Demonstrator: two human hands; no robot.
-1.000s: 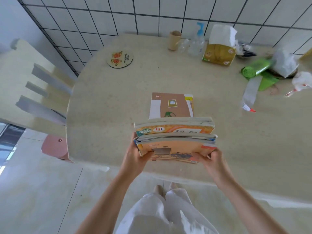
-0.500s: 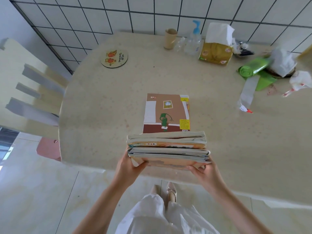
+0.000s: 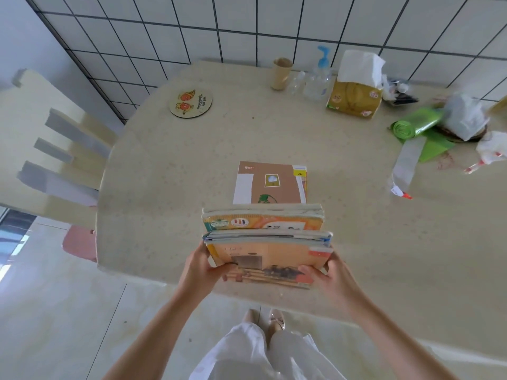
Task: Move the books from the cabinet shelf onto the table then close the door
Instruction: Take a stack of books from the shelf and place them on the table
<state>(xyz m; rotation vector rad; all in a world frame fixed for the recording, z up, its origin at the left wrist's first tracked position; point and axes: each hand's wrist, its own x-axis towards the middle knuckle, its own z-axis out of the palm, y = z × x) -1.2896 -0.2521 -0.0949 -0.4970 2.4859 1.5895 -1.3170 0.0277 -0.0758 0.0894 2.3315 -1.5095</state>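
A stack of several thin books point(image 3: 266, 242) with orange and beige covers is held above the near edge of the beige table point(image 3: 170, 187). My left hand point(image 3: 201, 270) grips the stack's left side and my right hand point(image 3: 327, 278) grips its right side. The stack tilts so its covers face me. Just beyond it a brown book point(image 3: 270, 183) lies flat on the table, its near part hidden by the stack. The cabinet and its door are out of view.
A round coaster point(image 3: 191, 102) lies at the back left. A paper cup point(image 3: 281, 74), pump bottle point(image 3: 319, 78), tissue pack point(image 3: 355, 91), green bag roll point(image 3: 414, 124) and crumpled wrappers crowd the back right. A cream chair point(image 3: 52, 141) stands left of the table.
The stack tipped flat half a second ago, showing more of the brown book, and now tilts back up toward me, hiding the brown book's lower part again. Both hands keep their grip.
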